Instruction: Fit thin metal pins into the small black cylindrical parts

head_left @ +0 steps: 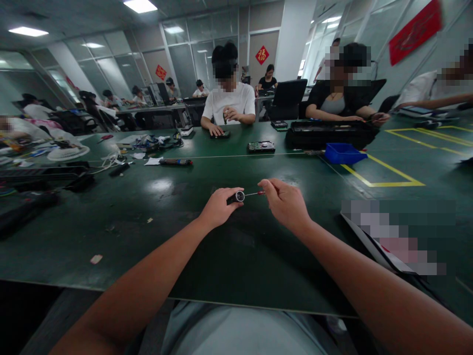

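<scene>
One small black cylinder with a silver-rimmed round end (240, 196) and one thin metal-shafted screwdriver with a red end by the grip (260, 193) are in the hands. The left hand (218, 207) is closed around the cylinder; the right hand (290, 203) pinches the screwdriver by its handle end. Further off there are one open blue plastic bin (342, 154), one long black case (325, 134) behind it, and one silver rectangular drive-like unit (261, 147) left of them. Two red diamond-shaped paper signs (262, 55) hang at the back.

The dark green, glossy tabletop (218, 261) carries yellow tape lines (397, 185) at the right and a tangle of cables (157, 142) at the far left. Across it sits a person in a white T-shirt (242, 101), amid a glass-partitioned office where others sit at desks.

The cylinder is above the table's middle, its round end turned towards the camera, dark inside the bright ring. The screwdriver's shaft lies nearly level, its tip at the rim; whether they touch, I cannot tell.
</scene>
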`<state>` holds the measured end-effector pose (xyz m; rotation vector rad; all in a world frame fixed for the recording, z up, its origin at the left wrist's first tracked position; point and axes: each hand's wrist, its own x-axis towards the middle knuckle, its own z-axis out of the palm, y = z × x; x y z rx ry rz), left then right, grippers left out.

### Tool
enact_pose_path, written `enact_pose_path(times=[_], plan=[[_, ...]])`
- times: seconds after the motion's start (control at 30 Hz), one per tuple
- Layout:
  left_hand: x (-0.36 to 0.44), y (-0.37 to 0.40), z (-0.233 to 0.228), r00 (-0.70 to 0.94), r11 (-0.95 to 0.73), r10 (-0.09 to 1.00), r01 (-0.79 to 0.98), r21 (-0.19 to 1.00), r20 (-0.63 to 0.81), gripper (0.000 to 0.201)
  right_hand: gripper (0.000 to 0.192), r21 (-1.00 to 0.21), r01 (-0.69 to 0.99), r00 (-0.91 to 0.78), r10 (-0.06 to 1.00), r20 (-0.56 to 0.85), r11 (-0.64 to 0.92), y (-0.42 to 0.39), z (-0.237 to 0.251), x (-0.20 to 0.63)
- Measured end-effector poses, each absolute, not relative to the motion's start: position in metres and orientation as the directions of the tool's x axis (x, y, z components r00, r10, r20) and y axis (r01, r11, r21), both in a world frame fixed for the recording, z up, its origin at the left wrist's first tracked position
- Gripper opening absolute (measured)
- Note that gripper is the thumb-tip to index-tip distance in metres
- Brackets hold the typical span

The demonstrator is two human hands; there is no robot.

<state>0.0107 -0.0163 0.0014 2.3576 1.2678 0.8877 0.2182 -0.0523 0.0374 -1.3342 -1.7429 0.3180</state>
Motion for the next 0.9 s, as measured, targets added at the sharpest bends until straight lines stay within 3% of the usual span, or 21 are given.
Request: enact_pose_path(times=[0.1,0.37,0.57,0.8,0.9], plan=[[0.0109,-0.0169,0.0017,0.42,-0.557,0.83,0.629,0.542,0.366,0.041,0.034,-0.656,0.649,-0.026,0.872,0.489,0.387,-0.0519,0.0378,0.218],[0.0098,-0.0147,0.0003,0.395,-0.548,0.836,0.635,0.545,0.381,0.042,0.039,-0.637,0.595,-0.131,0.841,0.524,0.49,-0.0528,0.0342,0.2192],[0.0108,-0.0148,0.0008,0.418,-0.555,0.832,0.631,0.543,0.365,0.042,0.038,-0.667,0.55,-0.111,0.836,0.537,0.502,-0.0532,0.0331,0.2185],[0.0087,-0.0145,-0.001,0.421,-0.565,0.825,0.628,0.535,0.377,0.043,0.042,-0.677,0.637,-0.055,0.898,0.436,0.368,-0.0497,0.0356,0.2196],[0.0087,-0.0149,-0.0009,0.424,-0.567,0.824,0.624,0.538,0.375,0.042,0.039,-0.666,0.63,-0.083,0.887,0.454,0.399,-0.0503,0.0358,0.2189]])
